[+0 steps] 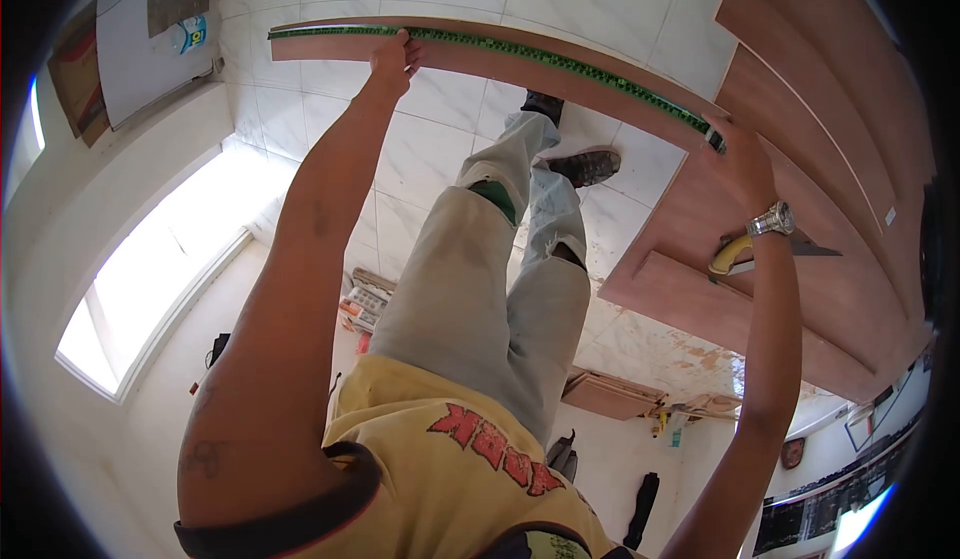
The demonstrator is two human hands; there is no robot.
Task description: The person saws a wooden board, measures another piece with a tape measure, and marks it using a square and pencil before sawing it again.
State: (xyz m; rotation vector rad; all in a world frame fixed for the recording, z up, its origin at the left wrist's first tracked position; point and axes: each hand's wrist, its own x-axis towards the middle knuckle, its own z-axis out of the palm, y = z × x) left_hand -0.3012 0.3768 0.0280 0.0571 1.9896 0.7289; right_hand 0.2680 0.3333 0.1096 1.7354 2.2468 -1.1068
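A long narrow reddish-brown board (pixel 480 61) stretches across the top of the head view. Along its face runs the green blade of a tape measure (pixel 560 62). My left hand (pixel 394 62) is closed at the board's left part, with its fingers pressing on the tape. At the right, my right hand (pixel 742 164), with a watch on the wrist, is closed round the tape's case, which it partly hides. Just below that hand, a handsaw (pixel 735 256) with a yellow handle lies on a large brown panel (pixel 660 219), partly behind my forearm.
More brown boards (pixel 800 89) are stacked at the right. White tiles (pixel 430 124) cover the floor around my shoes (pixel 585 167). A bright window opening (pixel 150 269) is at the left, with a leaning white panel (pixel 150 64) above it. Several offcuts (pixel 610 396) lie behind me.
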